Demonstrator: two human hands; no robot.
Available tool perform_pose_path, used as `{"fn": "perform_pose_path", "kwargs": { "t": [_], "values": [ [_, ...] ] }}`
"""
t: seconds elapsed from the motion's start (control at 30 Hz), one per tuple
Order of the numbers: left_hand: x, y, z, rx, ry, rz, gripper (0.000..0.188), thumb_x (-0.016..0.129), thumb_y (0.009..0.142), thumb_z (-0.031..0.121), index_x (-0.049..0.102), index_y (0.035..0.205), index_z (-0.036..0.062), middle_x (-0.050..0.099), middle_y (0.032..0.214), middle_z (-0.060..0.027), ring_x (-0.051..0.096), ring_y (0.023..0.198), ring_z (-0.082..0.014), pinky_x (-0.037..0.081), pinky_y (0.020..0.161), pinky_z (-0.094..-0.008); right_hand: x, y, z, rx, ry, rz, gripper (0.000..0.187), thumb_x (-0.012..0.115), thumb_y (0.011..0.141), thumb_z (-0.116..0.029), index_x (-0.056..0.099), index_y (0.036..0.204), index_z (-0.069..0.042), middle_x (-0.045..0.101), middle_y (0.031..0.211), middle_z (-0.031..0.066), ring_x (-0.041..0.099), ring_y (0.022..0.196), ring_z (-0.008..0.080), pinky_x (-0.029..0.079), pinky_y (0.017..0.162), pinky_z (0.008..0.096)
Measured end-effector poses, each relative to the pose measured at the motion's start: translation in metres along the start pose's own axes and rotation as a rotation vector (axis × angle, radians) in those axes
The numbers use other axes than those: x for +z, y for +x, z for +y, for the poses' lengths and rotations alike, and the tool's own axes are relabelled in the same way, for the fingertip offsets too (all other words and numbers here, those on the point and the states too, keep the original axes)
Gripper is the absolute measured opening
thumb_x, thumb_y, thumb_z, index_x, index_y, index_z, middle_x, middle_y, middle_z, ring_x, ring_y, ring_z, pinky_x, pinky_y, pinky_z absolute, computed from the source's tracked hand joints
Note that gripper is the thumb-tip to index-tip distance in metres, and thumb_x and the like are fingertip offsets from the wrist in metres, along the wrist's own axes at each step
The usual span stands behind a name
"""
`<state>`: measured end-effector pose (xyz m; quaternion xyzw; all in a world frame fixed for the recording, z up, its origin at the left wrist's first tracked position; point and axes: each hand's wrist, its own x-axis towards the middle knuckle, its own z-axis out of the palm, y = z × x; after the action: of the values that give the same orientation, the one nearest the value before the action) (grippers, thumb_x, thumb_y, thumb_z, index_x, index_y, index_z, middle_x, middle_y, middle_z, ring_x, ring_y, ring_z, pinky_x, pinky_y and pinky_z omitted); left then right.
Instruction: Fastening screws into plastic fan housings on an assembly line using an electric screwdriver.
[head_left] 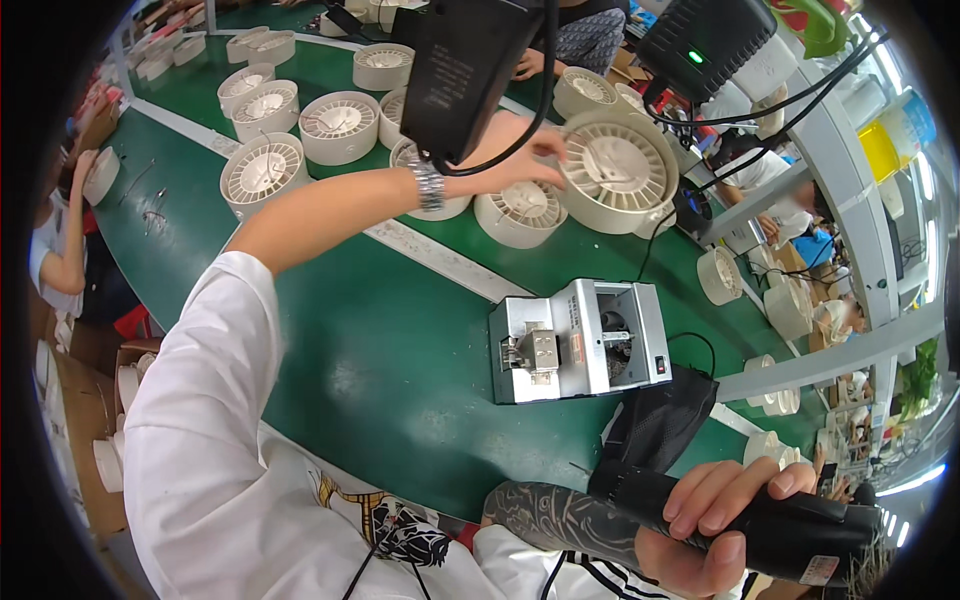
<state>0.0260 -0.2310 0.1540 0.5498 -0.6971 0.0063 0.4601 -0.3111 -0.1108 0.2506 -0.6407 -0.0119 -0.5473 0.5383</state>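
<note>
My left hand (510,155), with a metal watch on its wrist, stretches across the green bench with its fingers apart. Its fingertips are at the left rim of a large cream round vented housing (620,170); whether they touch it I cannot tell. Part of this hand is hidden behind a hanging black power box (470,80). Close up at the lower right, my right hand (720,520) is wrapped round a black cylindrical tool (800,525). A small grey bench machine (580,340) with an open compartment and a side switch sits on the bench between my arms.
Several round cream housings (340,125) stand across the far side of the bench (400,330). A black adapter with a green light (700,55) and cables hang overhead. A black bag (660,420) lies beside the machine. Other people work around the bench; metal frame bars (830,355) cross the right side.
</note>
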Motion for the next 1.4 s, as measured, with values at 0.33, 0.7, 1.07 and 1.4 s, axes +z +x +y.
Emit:
{"fn": "perform_pose_path", "kwargs": {
  "t": [0.33,0.7,1.07,1.4],
  "values": [
    [-0.138,-0.170,0.024,-0.083,0.008,-0.178,0.023,0.081,0.060,0.015,0.066,0.075,0.0082,0.066,0.102,-0.0112,0.065,0.084,-0.0222,0.052,0.075,-0.0307,0.008,0.003,0.015,-0.006,0.022,0.023,0.045,0.060,0.078,-0.010,0.034,0.114,-0.001,0.048,0.073,0.0081,0.046,0.050,0.0147,0.041,0.046,0.0266],
    [-0.126,-0.248,0.049,-0.014,-0.207,-0.599,0.022,0.079,0.064,0.025,0.067,0.077,0.0121,0.065,0.104,-0.0074,0.064,0.081,-0.0213,0.051,0.066,-0.0293,0.035,0.008,0.027,0.088,-0.046,0.075,0.043,0.055,0.078,-0.011,0.034,0.114,0.002,0.045,0.073,0.0079,0.042,0.052,0.0120,0.036,0.048,0.0231],
    [-0.102,-0.138,0.021,-0.179,-0.165,-0.621,0.033,0.066,0.077,0.029,0.058,0.101,0.0070,0.062,0.087,-0.0067,0.063,0.071,-0.0230,0.050,0.063,-0.0345,0.021,0.006,0.020,0.082,0.140,0.174,0.044,0.057,0.075,-0.002,0.035,0.112,0.004,0.050,0.072,0.0131,0.048,0.052,0.0187,0.045,0.047,0.0311],
    [0.043,-0.056,-0.070,0.291,0.658,-0.226,0.029,0.067,0.073,0.023,0.063,0.097,0.0074,0.057,0.097,-0.0082,0.061,0.079,-0.0273,0.051,0.070,-0.0378,0.015,0.003,0.009,0.114,-0.033,0.238,0.041,0.055,0.077,-0.002,0.036,0.113,0.000,0.049,0.070,0.0097,0.048,0.056,0.0159,0.044,0.053,0.0287]
  ]
}}
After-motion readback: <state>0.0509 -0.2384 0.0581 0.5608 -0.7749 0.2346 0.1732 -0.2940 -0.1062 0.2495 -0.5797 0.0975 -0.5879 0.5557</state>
